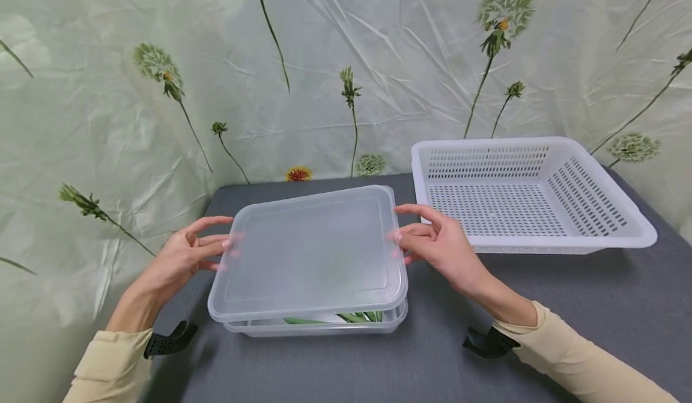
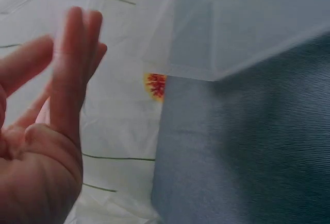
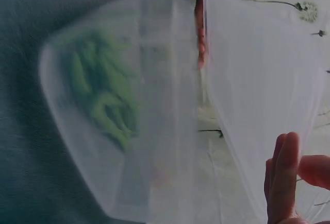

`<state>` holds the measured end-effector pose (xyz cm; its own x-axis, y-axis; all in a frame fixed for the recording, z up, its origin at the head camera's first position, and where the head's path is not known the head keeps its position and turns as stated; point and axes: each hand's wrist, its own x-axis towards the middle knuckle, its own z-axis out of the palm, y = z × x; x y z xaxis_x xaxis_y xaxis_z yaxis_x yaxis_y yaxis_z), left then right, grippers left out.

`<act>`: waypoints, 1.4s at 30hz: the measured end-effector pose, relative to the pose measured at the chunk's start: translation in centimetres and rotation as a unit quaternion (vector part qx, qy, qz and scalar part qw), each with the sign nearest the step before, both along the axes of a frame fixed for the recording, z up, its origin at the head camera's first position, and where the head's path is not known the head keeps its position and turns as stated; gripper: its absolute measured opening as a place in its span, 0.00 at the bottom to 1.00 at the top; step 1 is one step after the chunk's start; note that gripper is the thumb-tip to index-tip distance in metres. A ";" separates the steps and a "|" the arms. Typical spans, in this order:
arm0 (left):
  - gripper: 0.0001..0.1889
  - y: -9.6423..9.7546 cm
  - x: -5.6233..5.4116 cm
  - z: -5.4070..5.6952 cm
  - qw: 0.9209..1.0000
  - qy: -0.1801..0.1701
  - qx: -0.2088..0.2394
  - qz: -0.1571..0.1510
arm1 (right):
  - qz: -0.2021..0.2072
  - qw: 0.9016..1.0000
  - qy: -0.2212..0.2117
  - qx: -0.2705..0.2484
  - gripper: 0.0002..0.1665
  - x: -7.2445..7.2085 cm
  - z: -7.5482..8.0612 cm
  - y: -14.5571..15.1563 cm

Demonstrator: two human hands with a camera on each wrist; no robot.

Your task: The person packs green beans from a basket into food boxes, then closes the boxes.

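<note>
A frosted plastic lid (image 1: 308,253) is held between both hands over a clear plastic box (image 1: 254,330). Its back is raised and tilted, and a gap shows at the front between lid and box. My left hand (image 1: 186,253) pinches the lid's left edge with thumb and fingers; some fingertips show blurred through the plastic. On the opposite edge, my right hand (image 1: 443,247) grips likewise. Long green vegetables (image 3: 103,90) lie inside the box, seen through its wall in the right wrist view. The lid stands well apart from the box there.
A white perforated basket (image 1: 557,244) stands at the back right of the dark grey table (image 1: 346,370), beyond the right hand. Behind the table hangs a pale cloth (image 1: 303,121) printed with flowers. Black straps (image 1: 172,339) sit at both wrists.
</note>
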<state>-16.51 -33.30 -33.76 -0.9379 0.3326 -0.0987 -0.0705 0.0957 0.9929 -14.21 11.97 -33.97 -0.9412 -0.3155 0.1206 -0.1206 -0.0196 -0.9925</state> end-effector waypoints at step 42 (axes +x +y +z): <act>0.31 1.5 1.1 -1.1 0.987 0.026 -0.152 0.036 | -0.067 0.979 0.100 0.167 0.32 2.6 -3.5 -0.7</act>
<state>-15.43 -31.77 -34.86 -0.9645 0.2273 -0.1345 -0.0374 0.3867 0.9214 -11.66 11.23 -37.47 -0.9447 -0.2447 0.2184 -0.2932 0.3314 -0.8968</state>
